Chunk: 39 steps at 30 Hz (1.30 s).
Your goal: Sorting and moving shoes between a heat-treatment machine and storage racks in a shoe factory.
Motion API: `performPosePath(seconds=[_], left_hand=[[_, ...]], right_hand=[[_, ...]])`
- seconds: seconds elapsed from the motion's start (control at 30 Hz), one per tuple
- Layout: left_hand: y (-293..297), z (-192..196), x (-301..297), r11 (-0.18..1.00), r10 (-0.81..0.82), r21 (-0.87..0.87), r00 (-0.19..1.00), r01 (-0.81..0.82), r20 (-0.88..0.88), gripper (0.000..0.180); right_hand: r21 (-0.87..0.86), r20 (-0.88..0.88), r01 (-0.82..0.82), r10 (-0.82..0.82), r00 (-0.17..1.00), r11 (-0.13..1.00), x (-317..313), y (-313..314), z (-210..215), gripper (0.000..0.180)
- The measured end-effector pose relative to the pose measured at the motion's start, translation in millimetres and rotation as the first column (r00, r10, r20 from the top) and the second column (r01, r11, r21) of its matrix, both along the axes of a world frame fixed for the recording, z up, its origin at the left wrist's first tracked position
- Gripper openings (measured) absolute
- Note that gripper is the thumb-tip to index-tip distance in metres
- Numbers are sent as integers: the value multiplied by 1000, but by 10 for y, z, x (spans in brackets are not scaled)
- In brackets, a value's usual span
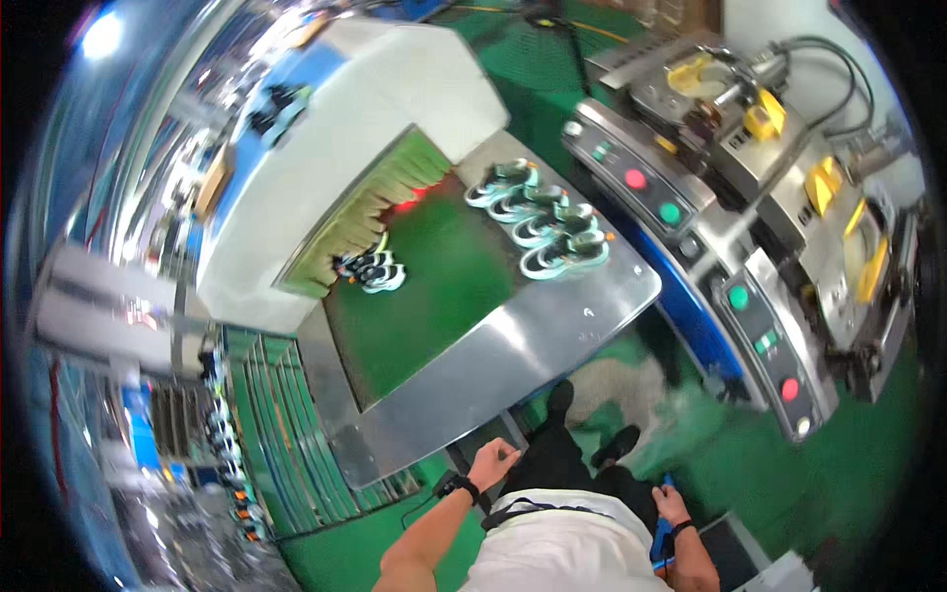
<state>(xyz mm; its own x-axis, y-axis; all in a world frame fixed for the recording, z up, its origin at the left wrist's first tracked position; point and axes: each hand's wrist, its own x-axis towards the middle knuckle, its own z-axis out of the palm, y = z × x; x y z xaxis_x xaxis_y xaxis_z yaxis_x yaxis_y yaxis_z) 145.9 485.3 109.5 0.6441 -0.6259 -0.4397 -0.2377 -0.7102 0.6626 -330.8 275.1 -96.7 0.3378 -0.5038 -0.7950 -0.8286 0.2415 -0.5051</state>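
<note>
My left hand is just off the near edge of the metal-framed table, with its fingers curled in and nothing showing between them. A black band with a small device circles that wrist. Low beside my right thigh, my right hand is closed round a slim blue object; its kind is not clear. On the table's right side stand several white-and-dark sneakers in a row. A smaller group of sneakers sits on the green belt, close to the fringed curtain of the white machine.
The white machine housing rises beyond the table. To the right is a metal press machine with yellow parts and red and green buttons. A barred rack stands left of the table, beside shelves of shoes. My feet are on the green floor.
</note>
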Motion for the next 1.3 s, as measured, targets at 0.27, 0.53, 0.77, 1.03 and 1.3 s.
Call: performPosePath(seconds=[0.27,0.53,0.77,1.03,1.3], left_hand=[[1512,-471,570,930,345,132,939,-343,10,38],[1731,-932,2594,828,560,-164,808,-536,184,44],[1050,-468,4796,793,562,-423,794,-438,233,28],[1072,-392,3545,702,-707,-294,683,648,-182,26],[1028,-695,2517,889,-421,-72,745,452,-517,24]], right_hand=[[155,-7,138,-139,990,978,1424,-1051,692,49],[14,69,59,-60,996,998,3235,-789,1490,43],[16,-18,169,-169,985,985,3974,-361,1974,41],[-307,-245,-475,414,877,824,2779,589,2048,45],[-174,-167,-434,407,898,884,3183,1076,3672,38]])
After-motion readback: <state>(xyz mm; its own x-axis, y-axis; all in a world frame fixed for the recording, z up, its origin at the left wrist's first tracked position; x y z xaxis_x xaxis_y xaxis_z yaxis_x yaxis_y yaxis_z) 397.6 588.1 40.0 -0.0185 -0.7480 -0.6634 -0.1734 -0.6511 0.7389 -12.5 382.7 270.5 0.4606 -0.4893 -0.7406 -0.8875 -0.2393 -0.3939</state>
